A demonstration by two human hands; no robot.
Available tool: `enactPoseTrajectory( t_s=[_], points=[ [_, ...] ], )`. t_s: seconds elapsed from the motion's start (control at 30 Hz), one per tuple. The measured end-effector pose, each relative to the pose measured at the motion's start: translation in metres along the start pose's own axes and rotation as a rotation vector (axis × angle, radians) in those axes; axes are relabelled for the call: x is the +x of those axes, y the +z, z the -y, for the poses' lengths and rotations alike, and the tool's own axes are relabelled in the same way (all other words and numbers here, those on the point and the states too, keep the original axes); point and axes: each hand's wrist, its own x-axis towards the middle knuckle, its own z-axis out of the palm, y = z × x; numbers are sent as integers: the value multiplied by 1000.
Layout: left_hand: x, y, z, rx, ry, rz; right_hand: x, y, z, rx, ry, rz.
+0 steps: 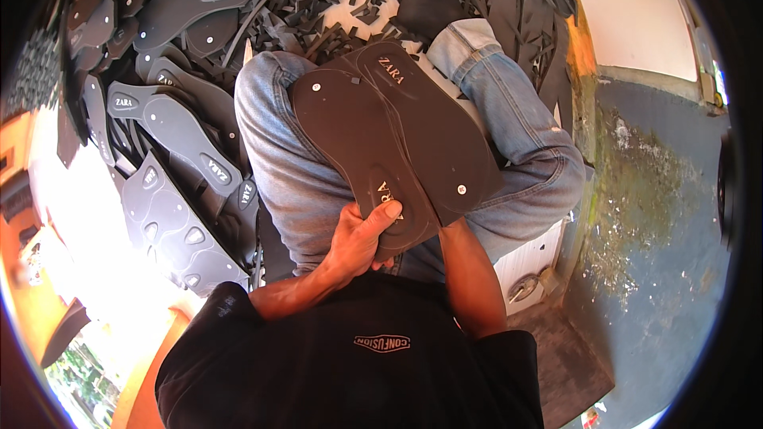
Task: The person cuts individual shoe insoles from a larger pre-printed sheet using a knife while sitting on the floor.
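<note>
Across my lap lies a pair of dark foam sandal soles (441,135), side by side and pointing opposite ways, with a thin seam between them. Whether they are still joined I cannot tell. My left hand (356,237) is closed on the near end of the left sole, thumb pressed on the printed oval and fingers curled underneath. My right forearm (473,278) reaches under the near edge of the right sole, which hides that hand and its fingers. Each sole bears a small pale round mark, and a tiny dark scrap (355,80) sits on the left one.
Many loose foam soles (191,12) are heaped on the left. Beside my left knee lies a grey foam sheet (171,218) with moulded ovals. Dark offcuts (318,20) litter the floor ahead. A stained blue-grey wall (660,191) rises on the right.
</note>
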Motion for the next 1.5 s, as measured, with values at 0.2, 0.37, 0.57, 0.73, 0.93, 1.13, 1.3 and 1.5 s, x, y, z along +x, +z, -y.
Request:
enactPoseTrajectory(
  t_s=[0.2,0.37,0.57,0.73,0.93,1.13,1.3,1.5],
  points=[
    [-8,1,-9,20,-12,-8,7,4,0,2,37,36],
    [-11,-7,-11,38,-14,49,14,5,2,-4,85,86],
    [-17,-20,-9,15,24,89,43,22,8,-39,120,207],
    [-35,-48,-3,132,-49,181,110,66,-21,-86,179,403],
    [-64,-76,-16,329,-99,132,108,26,56,1084,872,333],
    [-29,-79,-44,457,46,230,39,-15,60,902,758,232],
    [25,-39,-94,208,105,-73,7,-36,69,697,601,265],
    [22,-36,-79,161,51,-60,-38,-65,53,-41,431,267]
  ],
)
